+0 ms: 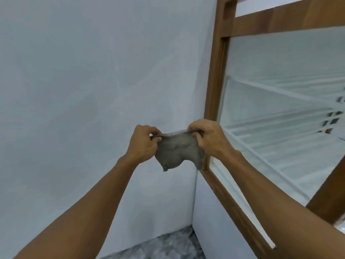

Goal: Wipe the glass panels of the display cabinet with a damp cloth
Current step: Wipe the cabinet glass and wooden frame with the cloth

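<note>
A small grey cloth (pixel 177 152) hangs stretched between both hands in front of a pale wall. My left hand (pixel 142 144) pinches its upper left corner and my right hand (pixel 209 138) pinches its upper right corner. The lower edge of the cloth droops freely. The display cabinet stands to the right, with a brown wooden frame (pixel 217 71) around a large glass panel (pixel 280 109). White shelves show behind the glass. The cloth is just left of the frame and does not touch the glass.
A plain pale wall (pixel 84 81) fills the left half of the view and meets the cabinet's white side (pixel 205 212) in a corner. Dark speckled floor (pixel 168 245) shows at the bottom. Small dark items (pixel 334 116) sit far right behind the glass.
</note>
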Tool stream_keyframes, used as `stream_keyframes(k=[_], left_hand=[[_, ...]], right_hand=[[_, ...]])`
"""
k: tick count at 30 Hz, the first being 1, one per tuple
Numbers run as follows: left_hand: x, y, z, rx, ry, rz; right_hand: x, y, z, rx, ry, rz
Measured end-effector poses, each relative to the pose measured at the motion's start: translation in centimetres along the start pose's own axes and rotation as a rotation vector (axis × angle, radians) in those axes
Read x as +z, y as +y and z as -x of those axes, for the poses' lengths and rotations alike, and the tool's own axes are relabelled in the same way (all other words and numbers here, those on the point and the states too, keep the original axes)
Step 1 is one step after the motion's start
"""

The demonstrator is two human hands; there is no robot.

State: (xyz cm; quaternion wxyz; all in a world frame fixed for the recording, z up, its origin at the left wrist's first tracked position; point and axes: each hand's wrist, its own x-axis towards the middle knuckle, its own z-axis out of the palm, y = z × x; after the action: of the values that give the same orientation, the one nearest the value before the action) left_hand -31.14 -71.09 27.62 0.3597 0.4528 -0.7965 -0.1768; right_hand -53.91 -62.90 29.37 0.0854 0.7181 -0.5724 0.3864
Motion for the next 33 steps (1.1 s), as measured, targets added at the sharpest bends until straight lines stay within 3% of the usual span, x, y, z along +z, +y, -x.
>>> stream_keyframes(k=[7,10,15,19,24,29,33], left_hand=[[3.4,5.9,-12.8,0.292,0.141,0.065],[5.7,9.1,-16.3,0.373,0.203,0.197],[9.1,14.0,-21.8,0.483,0.272,0.458],[10.8,18.4,-26.1,0.575,0.336,0.606],[13.8,21.1,-26.6,0.622,0.282,0.855],[18.0,20.3,-26.2,0.864,0.249,0.881],[18.8,21.7,-27.1,0.818,0.254,0.803]], right_hand=[[-4.6,4.4,-5.4,0.118,0.219,0.361],[-6.6,5.6,-7.0,0.181,0.329,0.558],[-9.8,7.9,-10.5,0.079,0.561,0.964],[-11.6,9.7,-13.4,0.031,0.593,1.168],[-12.1,10.3,-14.9,0.015,0.747,1.291],[-12.6,10.6,-14.4,-0.022,0.809,1.355],[-12.1,10.3,-14.0,0.053,0.795,1.403]])
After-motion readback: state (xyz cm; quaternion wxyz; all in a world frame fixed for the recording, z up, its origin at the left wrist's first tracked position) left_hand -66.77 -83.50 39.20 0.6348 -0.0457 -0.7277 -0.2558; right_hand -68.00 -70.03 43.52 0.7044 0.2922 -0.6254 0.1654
